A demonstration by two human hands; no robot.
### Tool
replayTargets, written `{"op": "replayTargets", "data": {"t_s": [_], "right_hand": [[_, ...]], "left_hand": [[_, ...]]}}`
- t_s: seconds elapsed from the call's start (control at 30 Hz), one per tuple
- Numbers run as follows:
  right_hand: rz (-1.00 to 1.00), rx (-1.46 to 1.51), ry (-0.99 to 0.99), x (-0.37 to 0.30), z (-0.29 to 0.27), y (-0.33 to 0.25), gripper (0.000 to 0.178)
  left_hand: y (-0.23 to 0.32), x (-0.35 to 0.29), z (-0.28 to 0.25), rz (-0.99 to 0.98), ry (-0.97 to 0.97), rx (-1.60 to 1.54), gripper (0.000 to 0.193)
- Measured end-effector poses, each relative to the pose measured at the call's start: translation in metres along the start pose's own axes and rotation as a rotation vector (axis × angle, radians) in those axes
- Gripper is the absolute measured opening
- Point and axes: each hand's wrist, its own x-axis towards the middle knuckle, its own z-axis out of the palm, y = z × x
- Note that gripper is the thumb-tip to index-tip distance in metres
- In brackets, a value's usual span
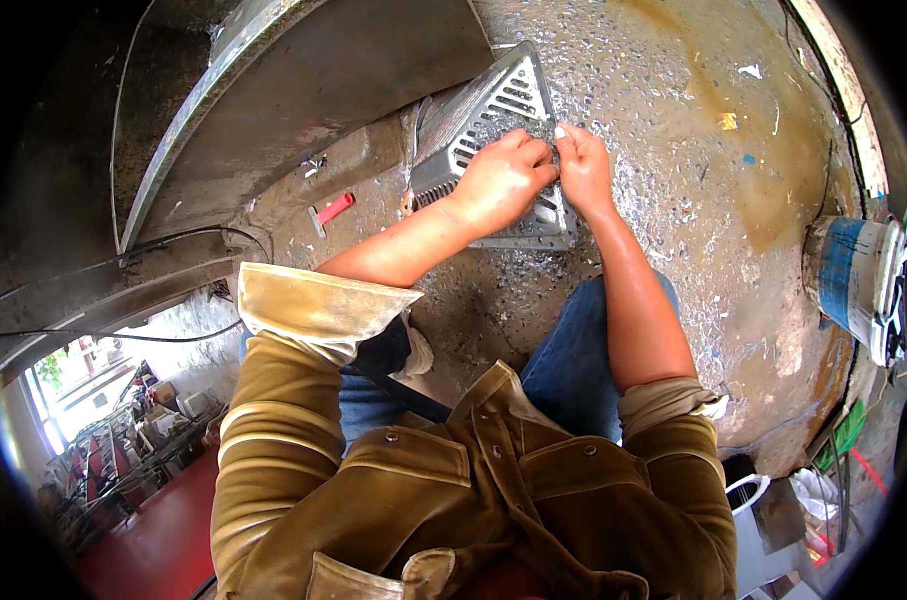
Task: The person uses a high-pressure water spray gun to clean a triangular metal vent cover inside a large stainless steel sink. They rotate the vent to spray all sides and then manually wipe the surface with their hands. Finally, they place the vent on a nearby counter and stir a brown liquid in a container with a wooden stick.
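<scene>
A grey metal housing (534,72) with rows of slots lies on the floor in front of me, wet-looking and strewn with shiny bits. My left hand (509,178) is closed over its slotted face, the fingertips curled toward the right edge. My right hand (584,172) pinches at that same edge, thumb up, almost touching the left. Whatever sits between the fingers of either hand is too small or hidden to make out. A short red-handled tool (335,210) with a metal head lies on the floor to the left.
A large curved metal panel (304,85) rises at the upper left. On the right stands a blue-and-white bucket (854,275). Bright flecks and scraps litter the stained concrete floor (694,260). Black cables (114,335) run along the left.
</scene>
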Motion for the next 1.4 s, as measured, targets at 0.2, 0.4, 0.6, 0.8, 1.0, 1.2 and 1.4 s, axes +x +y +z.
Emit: {"op": "replayTargets", "data": {"t_s": [0.2, 0.4, 0.6, 0.8, 1.0, 1.2, 1.4], "right_hand": [[-0.015, -0.010, -0.016, -0.005, -0.003, -0.009, 0.025], [-0.025, 0.016, -0.050, 0.000, -0.002, -0.010, 0.023], [0.065, 0.106, -0.169, 0.001, -0.003, -0.006, 0.027], [0.099, 0.141, -0.107, 0.004, -0.002, 0.006, 0.027], [0.354, 0.470, -0.155, -0.005, -0.001, 0.000, 0.024], [0.326, 0.403, 0.036, 0.002, -0.049, -0.021, 0.023], [0.285, 0.641, 0.339, -0.004, -0.072, 0.000, 0.020]], "left_hand": [[-0.025, -0.018, -0.010, -0.001, 0.053, -0.075, 0.027], [0.011, -0.017, -0.003, 0.044, -0.014, -0.070, 0.035], [-0.028, -0.038, -0.013, -0.006, 0.001, -0.002, 0.028], [0.031, -0.039, -0.009, -0.007, 0.140, -0.197, 0.030], [0.052, -0.048, 0.019, -0.174, 0.251, -0.262, 0.026], [0.052, -0.055, -0.005, -0.602, 0.436, -0.620, 0.019], [0.064, -0.043, 0.013, -0.729, 0.371, -0.813, 0.026]]}}
